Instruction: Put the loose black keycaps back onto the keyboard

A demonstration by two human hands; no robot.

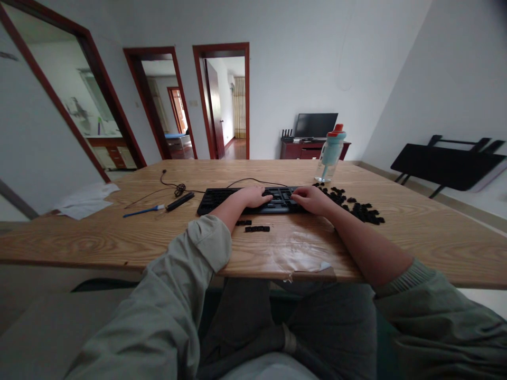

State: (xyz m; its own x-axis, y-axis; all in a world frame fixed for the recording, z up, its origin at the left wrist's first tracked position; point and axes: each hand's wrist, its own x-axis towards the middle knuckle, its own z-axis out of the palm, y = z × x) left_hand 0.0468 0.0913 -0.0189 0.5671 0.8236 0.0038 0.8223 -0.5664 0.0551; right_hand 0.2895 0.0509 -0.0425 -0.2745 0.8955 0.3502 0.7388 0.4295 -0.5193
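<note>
A black keyboard (277, 207) lies on the wooden table in front of me. My left hand (255, 196) rests on its middle, thumb stretched to the right and the other fingers partly hidden. Over the number-pad end is my right hand (309, 199), its thumb and forefinger pinched together; whatever is between them is too small to make out. A heap of loose black keycaps (364, 212) spreads to the right, beyond my right wrist. Closer to me, a short row of keycaps (257, 229) sits below the keyboard, with another row (243, 222) partly covered by my left forearm.
Left of the keyboard are a blue-handled brush (143, 211), a black bar (180, 201) and a coiled cable (179, 188). White paper (85, 201) lies at the table's left edge. A water bottle (330, 154) with a red lid stands behind the keycaps. Clear film (295, 250) covers the front edge.
</note>
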